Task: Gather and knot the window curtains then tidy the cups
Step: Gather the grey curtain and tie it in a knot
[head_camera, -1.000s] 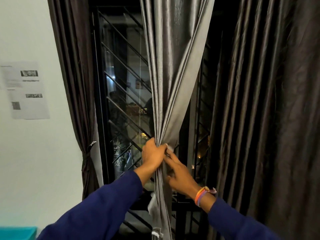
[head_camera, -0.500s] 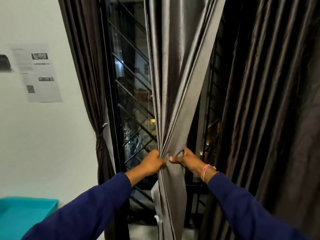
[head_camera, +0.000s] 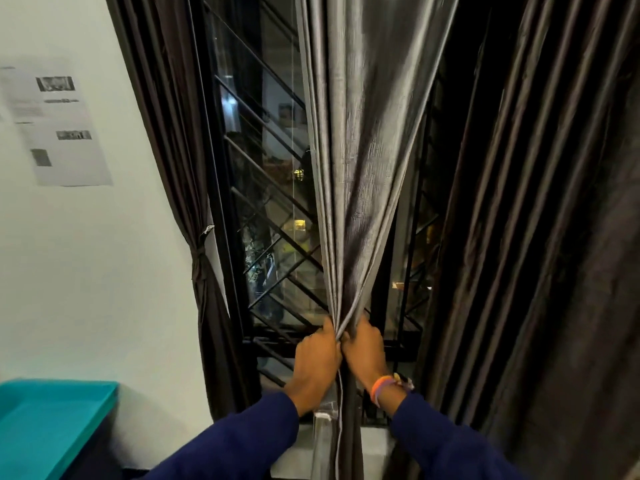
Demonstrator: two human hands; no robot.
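Observation:
A grey middle curtain hangs in front of the dark barred window and is bunched into a narrow bundle low down. My left hand grips the bundle from the left and my right hand grips it from the right, both at the same height, knuckles nearly touching. Below my hands the curtain's tail drops to the sill. A dark curtain at the left is tied back against the wall. Another dark curtain hangs loose at the right. No cups are in view.
Black diagonal window bars stand behind the curtains. A teal box sits at the lower left by the white wall, which carries a printed paper sheet. The pale window sill runs below my hands.
Both hands have slid down the grey curtain and drawn closer together, squeezing the bundle tighter. The view has tilted downward, showing more of the teal box and the sill.

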